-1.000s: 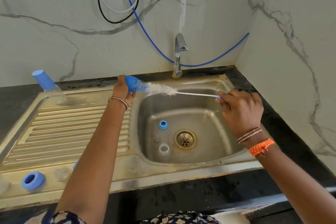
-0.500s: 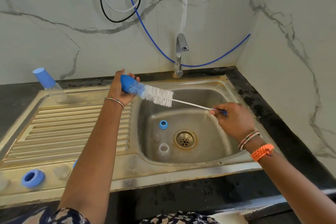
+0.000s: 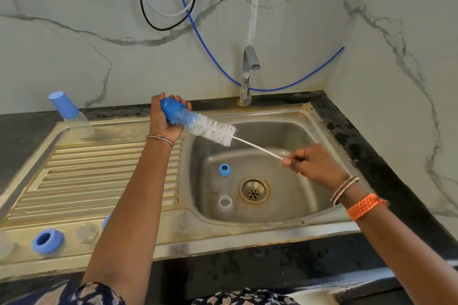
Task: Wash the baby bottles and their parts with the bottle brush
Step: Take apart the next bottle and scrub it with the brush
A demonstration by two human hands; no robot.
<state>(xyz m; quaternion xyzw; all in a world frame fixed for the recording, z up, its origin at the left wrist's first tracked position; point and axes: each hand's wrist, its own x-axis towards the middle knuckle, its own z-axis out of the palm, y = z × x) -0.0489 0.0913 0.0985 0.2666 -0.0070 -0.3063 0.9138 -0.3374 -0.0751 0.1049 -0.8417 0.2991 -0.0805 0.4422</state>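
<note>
My left hand (image 3: 161, 124) grips a blue bottle cap (image 3: 171, 109) above the sink's left rim, its open end turned right. The tip of the white bottle brush (image 3: 214, 131) sits in the cap's mouth, and most of the bristles show outside it. My right hand (image 3: 312, 164) pinches the brush's thin twisted handle over the basin. In the sink (image 3: 285, 226) lie a blue screw ring (image 3: 224, 170) and a clear bottle (image 3: 225, 206) beside the drain.
A clear bottle with a blue cap (image 3: 68, 112) leans at the drainboard's far left corner. A blue ring (image 3: 47, 240) and a clear teat (image 3: 86, 231) sit on the front ledge. The tap (image 3: 247, 74) stands behind the basin, with no water running. Walls close off the back and right.
My right hand has moved down and toward me, drawing the brush further out of the cap and tilting it downward. My left hand has kept the cap near the rim.
</note>
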